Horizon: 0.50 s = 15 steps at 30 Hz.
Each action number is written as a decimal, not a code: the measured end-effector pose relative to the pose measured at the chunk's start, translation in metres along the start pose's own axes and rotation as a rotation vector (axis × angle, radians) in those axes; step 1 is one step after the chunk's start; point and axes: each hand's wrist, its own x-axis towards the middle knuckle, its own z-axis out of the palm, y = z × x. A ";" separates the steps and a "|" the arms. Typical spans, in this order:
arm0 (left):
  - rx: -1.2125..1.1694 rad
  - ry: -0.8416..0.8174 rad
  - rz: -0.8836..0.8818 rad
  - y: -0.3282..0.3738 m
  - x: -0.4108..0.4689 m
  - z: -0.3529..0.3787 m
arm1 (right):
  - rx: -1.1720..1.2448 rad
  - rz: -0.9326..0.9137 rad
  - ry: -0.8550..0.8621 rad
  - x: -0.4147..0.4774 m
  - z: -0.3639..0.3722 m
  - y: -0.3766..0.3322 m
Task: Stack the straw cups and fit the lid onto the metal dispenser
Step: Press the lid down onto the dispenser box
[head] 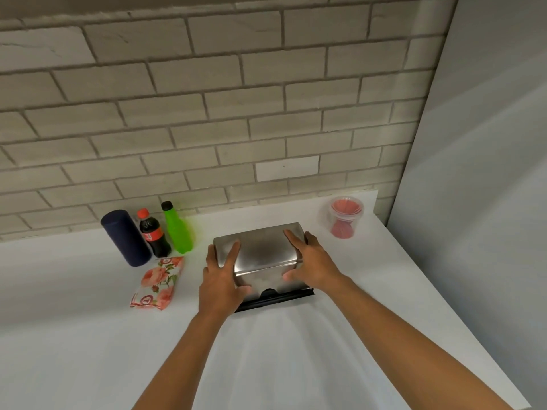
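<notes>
As gripped: lid [263, 250] (logo unreadable)

A kitchen or snack-bar counter set against a tiled wall.

A white countertop [88, 321] runs up to a backsplash of pale grey brick-pattern tiles [207, 99] and ends at a plain grey side wall [488, 173] on the right. Along the back stand a cola bottle [154, 233] with a red cap, a bright green soft-drink bottle [177, 229] and a dark blue cylinder [125, 238], with a floral packet [158, 282] lying in front of them. A brushed metal dispenser [263, 253] sits mid-counter, and stacked clear cups [345, 217] holding something red stand near the back right corner.
</notes>
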 end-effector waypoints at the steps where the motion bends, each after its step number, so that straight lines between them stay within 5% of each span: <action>1: 0.002 0.001 0.004 0.002 0.004 0.002 | -0.010 0.000 -0.003 0.004 -0.002 0.002; 15: -0.019 -0.060 -0.020 0.024 0.080 0.028 | -0.012 -0.007 0.002 0.076 -0.028 0.032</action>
